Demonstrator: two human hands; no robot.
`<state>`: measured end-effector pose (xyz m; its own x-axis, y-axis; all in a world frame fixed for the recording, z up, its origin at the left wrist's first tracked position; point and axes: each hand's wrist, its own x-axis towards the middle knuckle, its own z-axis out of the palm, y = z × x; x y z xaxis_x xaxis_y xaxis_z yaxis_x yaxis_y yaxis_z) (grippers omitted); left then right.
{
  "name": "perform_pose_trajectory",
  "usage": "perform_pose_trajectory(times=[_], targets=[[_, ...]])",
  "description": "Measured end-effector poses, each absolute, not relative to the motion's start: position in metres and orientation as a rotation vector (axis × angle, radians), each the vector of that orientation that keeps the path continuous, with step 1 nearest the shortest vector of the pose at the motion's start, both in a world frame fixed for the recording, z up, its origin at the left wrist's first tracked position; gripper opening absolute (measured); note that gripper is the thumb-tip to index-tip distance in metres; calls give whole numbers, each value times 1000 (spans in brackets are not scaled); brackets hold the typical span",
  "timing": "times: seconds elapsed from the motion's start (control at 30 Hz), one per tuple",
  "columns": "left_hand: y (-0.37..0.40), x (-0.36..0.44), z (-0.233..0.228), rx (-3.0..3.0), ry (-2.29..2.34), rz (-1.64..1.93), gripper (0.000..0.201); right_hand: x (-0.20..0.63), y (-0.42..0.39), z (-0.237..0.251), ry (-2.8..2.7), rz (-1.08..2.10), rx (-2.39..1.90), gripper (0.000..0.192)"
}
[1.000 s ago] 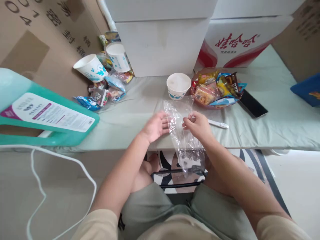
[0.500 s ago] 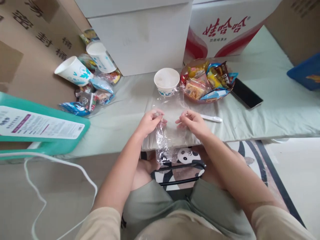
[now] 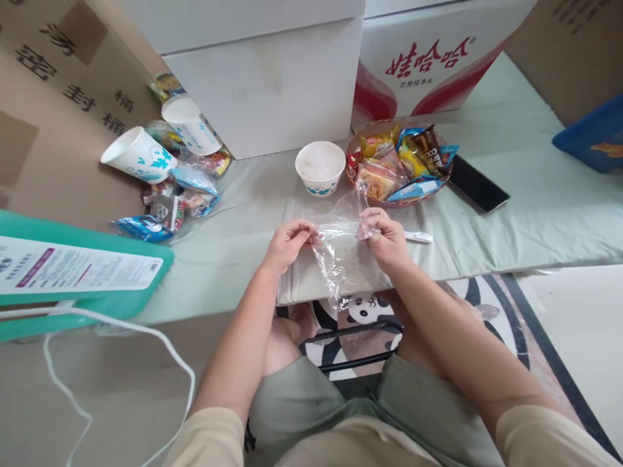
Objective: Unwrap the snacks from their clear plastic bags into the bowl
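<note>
Low table covered with a pale green cloth (image 3: 511,214), white boxes and cardboard cartons stacked behind it, panda-print mat on the floor below the near edge.

Both hands work over the table's front edge. Left hand (image 3: 287,243) fingers curled, pinching the left end of a clear plastic bag (image 3: 335,250). Right hand (image 3: 384,237) likewise closed, pinching the bag's right end. Top edge of the bag is stretched between the two hands; the rest hangs crumpled and twisted down past the table edge, with one loose corner sticking up toward the snack bowl.

Just beyond the hands: a white paper cup (image 3: 320,167) standing upright, open. Beside it on the right, a shallow bowl of wrapped snacks (image 3: 396,162). A white pen (image 3: 417,237) lies just beside the right hand. A black phone (image 3: 477,185) lies flat, right of the bowl.

Far left: two more paper cups (image 3: 139,154) tipped on their sides over a pile of snack packets (image 3: 170,201). A teal stool (image 3: 73,272) with a label juts in at left, a white cable below it.
</note>
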<state>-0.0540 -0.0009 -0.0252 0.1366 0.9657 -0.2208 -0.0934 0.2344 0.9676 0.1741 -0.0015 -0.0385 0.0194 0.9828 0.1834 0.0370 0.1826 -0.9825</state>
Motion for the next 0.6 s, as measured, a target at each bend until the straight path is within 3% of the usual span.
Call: perform_pose_trajectory(times=[0.1,0.27,0.37,0.43,0.5,0.6], targets=[[3,-56,-27,1038,1128,1023,15,176,-1,-36,-1334,1032,-1121,8],[4,-59,-30,1183,1413,1131,38,178,-5,-31,-1390,1036,-1139,15],[1,-61,-29,1281,1487,1138,22,178,-9,-27,-1457,966,-1136,13],[-3,-63,-28,1289,1418,1145,24,177,-11,-27,-1486,935,-1115,10],[-9,-63,-25,1274,1331,1184,32,173,-12,-30,-1480,966,-1085,22],[-21,-64,-18,1188,1197,1233,51,165,-11,-36,-1446,1095,-1096,63]])
